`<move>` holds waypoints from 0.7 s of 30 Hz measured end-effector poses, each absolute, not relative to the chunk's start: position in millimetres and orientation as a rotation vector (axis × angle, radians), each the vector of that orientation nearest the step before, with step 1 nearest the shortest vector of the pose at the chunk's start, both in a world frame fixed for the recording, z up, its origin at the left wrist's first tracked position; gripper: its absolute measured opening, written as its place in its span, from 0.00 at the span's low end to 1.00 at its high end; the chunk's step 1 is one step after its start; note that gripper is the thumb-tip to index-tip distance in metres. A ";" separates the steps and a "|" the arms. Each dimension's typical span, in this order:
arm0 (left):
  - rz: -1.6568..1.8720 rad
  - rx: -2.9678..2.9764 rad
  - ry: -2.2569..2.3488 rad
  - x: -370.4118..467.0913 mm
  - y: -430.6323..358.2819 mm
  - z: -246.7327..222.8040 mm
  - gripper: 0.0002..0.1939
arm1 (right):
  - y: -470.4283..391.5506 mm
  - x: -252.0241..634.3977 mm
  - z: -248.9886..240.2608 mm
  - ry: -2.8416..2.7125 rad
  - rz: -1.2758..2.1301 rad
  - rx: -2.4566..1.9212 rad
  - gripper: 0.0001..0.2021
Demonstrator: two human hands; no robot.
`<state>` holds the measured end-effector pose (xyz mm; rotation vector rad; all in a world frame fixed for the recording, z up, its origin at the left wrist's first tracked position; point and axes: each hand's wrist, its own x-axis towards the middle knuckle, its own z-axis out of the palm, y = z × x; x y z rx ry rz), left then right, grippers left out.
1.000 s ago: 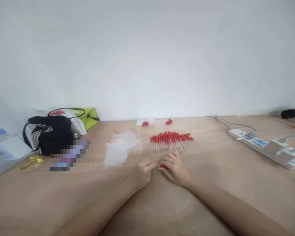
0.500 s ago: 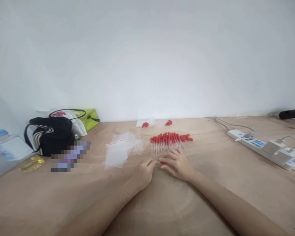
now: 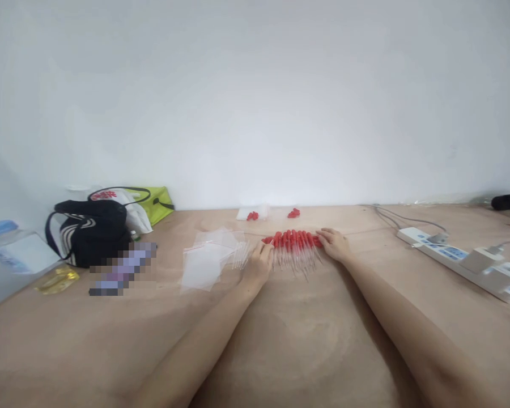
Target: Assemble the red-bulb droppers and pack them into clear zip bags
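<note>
Red-topped sticks (image 3: 295,239) lie between left hand (image 3: 261,259) and right hand (image 3: 336,245), thin ends toward the person; whether either grip is closed, I cannot tell.

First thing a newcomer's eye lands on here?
Probably the row of red-ended sticks near the picture's middle, with the left hand at its left end and the right hand at its right. Next, likely the lime-green bag, back left, and the white power strip, right.
</note>
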<state>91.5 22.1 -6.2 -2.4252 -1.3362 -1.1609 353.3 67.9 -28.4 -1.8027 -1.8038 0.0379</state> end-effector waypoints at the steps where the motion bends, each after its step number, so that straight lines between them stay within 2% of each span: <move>1: -1.153 -2.427 -1.338 94.6 25.2 -7.8 0.11 | 71.0 352.0 -28.4 -1.842 0.064 -1.812 0.16; 11: -1.105 -2.435 -1.364 105.5 30.6 -15.2 0.09 | 66.0 346.9 -24.3 -1.909 0.051 -1.891 0.17; 21: -1.151 -2.479 -1.364 106.6 24.8 -14.0 0.07 | 38.3 333.0 -13.0 -1.549 0.241 -2.077 0.19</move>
